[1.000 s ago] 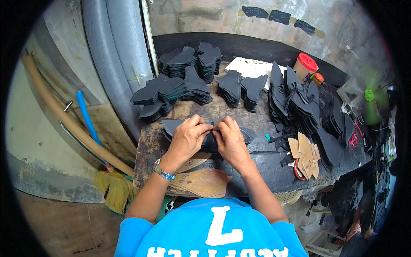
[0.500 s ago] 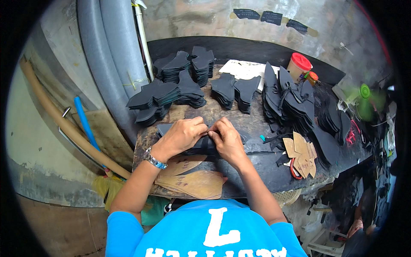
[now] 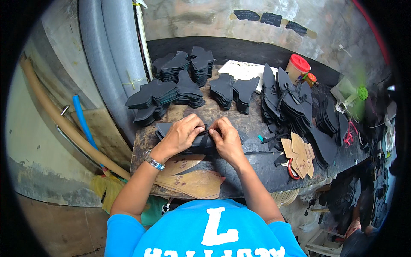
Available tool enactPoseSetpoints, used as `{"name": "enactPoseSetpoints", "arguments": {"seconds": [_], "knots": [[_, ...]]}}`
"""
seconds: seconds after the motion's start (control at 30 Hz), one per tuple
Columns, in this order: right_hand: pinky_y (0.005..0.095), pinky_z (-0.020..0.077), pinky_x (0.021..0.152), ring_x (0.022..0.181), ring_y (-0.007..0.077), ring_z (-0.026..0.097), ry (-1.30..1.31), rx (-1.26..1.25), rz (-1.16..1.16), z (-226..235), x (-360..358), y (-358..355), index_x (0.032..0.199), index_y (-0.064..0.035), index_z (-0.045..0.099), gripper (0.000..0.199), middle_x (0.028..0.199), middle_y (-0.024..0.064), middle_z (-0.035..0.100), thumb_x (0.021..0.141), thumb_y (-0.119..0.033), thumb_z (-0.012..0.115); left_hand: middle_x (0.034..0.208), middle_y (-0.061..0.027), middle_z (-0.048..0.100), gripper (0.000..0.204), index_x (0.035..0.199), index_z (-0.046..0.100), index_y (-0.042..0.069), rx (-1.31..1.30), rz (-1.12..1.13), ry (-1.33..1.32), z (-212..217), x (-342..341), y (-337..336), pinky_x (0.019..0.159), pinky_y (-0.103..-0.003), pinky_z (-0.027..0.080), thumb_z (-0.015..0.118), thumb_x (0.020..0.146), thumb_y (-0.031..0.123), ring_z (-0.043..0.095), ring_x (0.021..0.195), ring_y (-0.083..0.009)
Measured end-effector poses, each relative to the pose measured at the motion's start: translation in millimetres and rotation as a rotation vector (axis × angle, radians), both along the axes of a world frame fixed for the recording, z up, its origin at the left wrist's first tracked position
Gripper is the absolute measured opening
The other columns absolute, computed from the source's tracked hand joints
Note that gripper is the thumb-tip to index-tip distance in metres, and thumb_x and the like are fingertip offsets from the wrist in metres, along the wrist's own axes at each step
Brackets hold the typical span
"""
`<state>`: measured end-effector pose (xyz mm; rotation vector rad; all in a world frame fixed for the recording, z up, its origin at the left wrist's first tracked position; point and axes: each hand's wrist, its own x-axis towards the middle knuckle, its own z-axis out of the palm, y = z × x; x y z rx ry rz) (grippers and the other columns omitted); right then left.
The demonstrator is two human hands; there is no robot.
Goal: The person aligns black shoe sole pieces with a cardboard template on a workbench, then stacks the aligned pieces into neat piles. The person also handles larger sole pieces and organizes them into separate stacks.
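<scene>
Left hand (image 3: 182,135) and right hand (image 3: 226,139): both pressed on one black stack (image 3: 195,143) at the tabletop's (image 3: 257,162) near edge, fingers curled shut, pinching a black strap (image 3: 204,138) across its top. Brown card patterns (image 3: 192,177) lie just below the stack. More black stacks (image 3: 171,90) sit farther back; a red-lidded jar (image 3: 296,67) stands at the rear right

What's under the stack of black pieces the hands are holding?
The black stack rests on the worn wooden table. Both hands, left and right, cover its top; underneath stays hidden.
</scene>
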<state>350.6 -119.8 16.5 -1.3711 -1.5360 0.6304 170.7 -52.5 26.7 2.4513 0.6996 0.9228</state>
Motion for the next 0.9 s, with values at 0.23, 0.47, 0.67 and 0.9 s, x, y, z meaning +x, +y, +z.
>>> {"name": "enactPoseSetpoints", "arguments": {"seconds": [0.23,0.47,0.67,0.9], "knots": [[0.0362,0.0477,0.078,0.086,0.0288,0.06,0.088,-0.028,-0.019,0.3,-1.3,-0.7,0.092,0.0027,0.062,0.007,0.093,0.0132,0.057,0.089,-0.003,0.064,0.092,-0.0102,0.064,0.02,0.107,0.074,0.004,-0.107,0.046,-0.033,-1.8,0.9,-8.3,0.076,-0.035,0.052,0.07,0.087,0.005,0.066,0.084,-0.0262],[0.029,0.0462,0.074,0.08,0.0157,0.057,0.204,-0.069,-0.031,-2.4,6.6,4.2,0.091,0.0021,0.063,0.009,0.089,0.0063,0.057,0.089,-0.005,0.067,0.089,-0.0106,0.064,0.009,0.094,0.069,0.001,-0.071,0.069,-0.042,-4.8,4.5,-7.3,0.073,-0.036,0.051,0.07,0.085,0.004,0.066,0.082,-0.0267],[0.0311,0.0487,0.075,0.08,0.0216,0.06,-0.102,0.077,0.008,-3.0,2.7,0.6,0.092,0.003,0.062,0.013,0.092,0.0102,0.057,0.086,-0.006,0.07,0.088,-0.0115,0.064,0.008,0.093,0.067,0.0,-0.136,0.089,-0.072,-5.8,1.6,-6.0,0.072,-0.036,0.05,0.066,0.088,0.006,0.064,0.08,-0.0275],[0.0404,0.0485,0.084,0.093,0.0351,0.061,-0.045,0.001,0.076,-0.7,8.0,0.9,0.095,0.004,0.058,0.011,0.099,0.0175,0.056,0.088,-0.002,0.064,0.09,-0.0111,0.064,0.009,0.095,0.068,0.001,-0.204,0.148,-0.057,-5.5,5.3,-7.1,0.075,-0.036,0.05,0.065,0.09,0.007,0.064,0.082,-0.0274]]}}
